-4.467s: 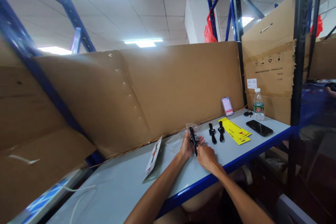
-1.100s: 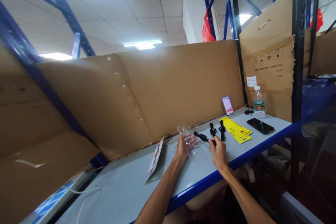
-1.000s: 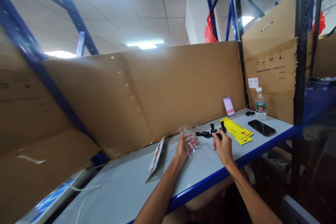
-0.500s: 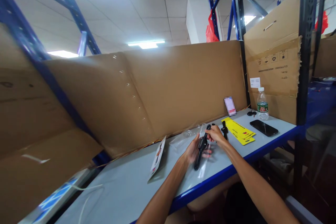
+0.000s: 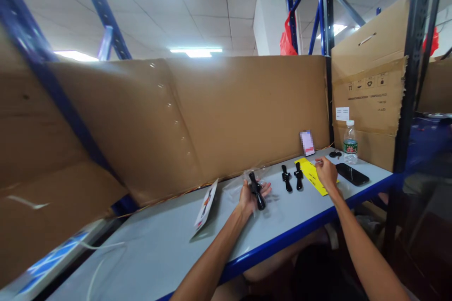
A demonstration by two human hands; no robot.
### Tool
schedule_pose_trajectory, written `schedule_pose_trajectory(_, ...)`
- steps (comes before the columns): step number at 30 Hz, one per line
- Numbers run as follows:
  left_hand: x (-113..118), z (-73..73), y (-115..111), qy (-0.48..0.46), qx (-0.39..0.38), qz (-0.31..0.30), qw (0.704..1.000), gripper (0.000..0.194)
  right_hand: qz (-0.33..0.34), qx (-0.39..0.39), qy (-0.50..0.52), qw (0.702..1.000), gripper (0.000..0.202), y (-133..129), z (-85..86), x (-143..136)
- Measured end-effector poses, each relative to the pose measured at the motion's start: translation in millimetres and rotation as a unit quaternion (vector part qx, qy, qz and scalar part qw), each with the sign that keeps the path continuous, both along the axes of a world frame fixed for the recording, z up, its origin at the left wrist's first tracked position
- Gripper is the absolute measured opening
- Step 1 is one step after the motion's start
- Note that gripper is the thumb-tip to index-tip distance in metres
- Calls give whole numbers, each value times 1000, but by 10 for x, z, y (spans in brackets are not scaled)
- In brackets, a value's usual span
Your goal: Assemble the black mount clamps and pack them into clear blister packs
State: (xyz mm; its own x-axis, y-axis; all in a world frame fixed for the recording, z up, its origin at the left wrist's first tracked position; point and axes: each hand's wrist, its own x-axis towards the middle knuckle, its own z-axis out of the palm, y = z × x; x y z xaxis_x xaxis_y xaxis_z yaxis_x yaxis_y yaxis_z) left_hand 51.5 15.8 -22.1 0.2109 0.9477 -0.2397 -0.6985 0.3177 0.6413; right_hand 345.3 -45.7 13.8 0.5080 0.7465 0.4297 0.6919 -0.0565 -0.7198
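A black two-handled spokeshave (image 5: pixel 256 191) lies across the upturned palm of my left hand (image 5: pixel 247 197), the thumb along its side and the other fingers stretched out beneath. Clear plastic bags (image 5: pixel 237 187) lie around and behind that hand. My right hand (image 5: pixel 326 174) is over the yellow printed cards (image 5: pixel 310 176), its fingers curled in; whether a card edge is between them I cannot make out. Two more black spokeshaves, one on the left (image 5: pixel 286 179) and one on the right (image 5: pixel 299 176), lie side by side between my hands.
A printed white card (image 5: pixel 205 209) leans tilted on the grey table (image 5: pixel 155 244). To the right are a black phone (image 5: pixel 352 174), a water bottle (image 5: pixel 350 143) and small dark items (image 5: pixel 335 154). Cardboard walls (image 5: pixel 247 113) and blue posts enclose the table.
My right hand has let go of the spokeshave and moved right, onto the yellow cards. The spokeshave now rests in my left hand alone. The two spokeshaves on the table are now uncovered.
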Motion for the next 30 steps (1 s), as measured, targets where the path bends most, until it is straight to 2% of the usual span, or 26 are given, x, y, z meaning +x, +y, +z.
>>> schedule_pose_trajectory(3, 9, 5, 21, 3, -2, -3, 1000, 49, -28, -164, -153, 974, 37, -112, -161, 224)
schedule_pose_trajectory(5, 20, 4, 21, 14, 8, -2, 1000, 50, -24, -206, -212, 955, 43, -169, -259, 252)
schedule_pose_trajectory(8, 24, 0, 12, 30, 27, 6, 999, 52, -41, -203, -236, 949, 44, -210, -298, 204)
schedule_pose_trajectory(11, 13, 0, 2, 33, 37, 12, 999, 51, -70, -186, -245, 949, 49, -225, -221, 153)
schedule_pose_trajectory(14, 5, 8, -4, 26, 37, 12, 999, 50, -64, -188, -259, 945, 50, -258, -151, 121)
schedule_pose_trajectory(18, 10, 35, -17, 30, 29, 22, 999, 52, -81, -162, -267, 947, 49, -295, -138, 118)
schedule_pose_trajectory(20, 8, 55, -28, 27, 27, 26, 999, 51, -93, -154, -238, 955, 46, -277, -127, 181)
schedule_pose_trajectory(24, -11, 107, -50, -4, 25, 37, 999, 49, -49, -188, -106, 975, 34, -220, -41, 436)
schedule_pose_trajectory(26, -20, 134, -55, -28, 19, 49, 998, 49, -61, -128, -71, 987, 25, -275, 11, 512)
schedule_pose_trajectory(28, -26, 159, -57, -50, 17, 60, 997, 48, -66, 22, -41, 997, 22, -442, 41, 465)
schedule_pose_trajectory(30, -31, 179, -57, -67, 13, 65, 996, 48, -36, 191, 21, 981, 30, -725, 33, 281)
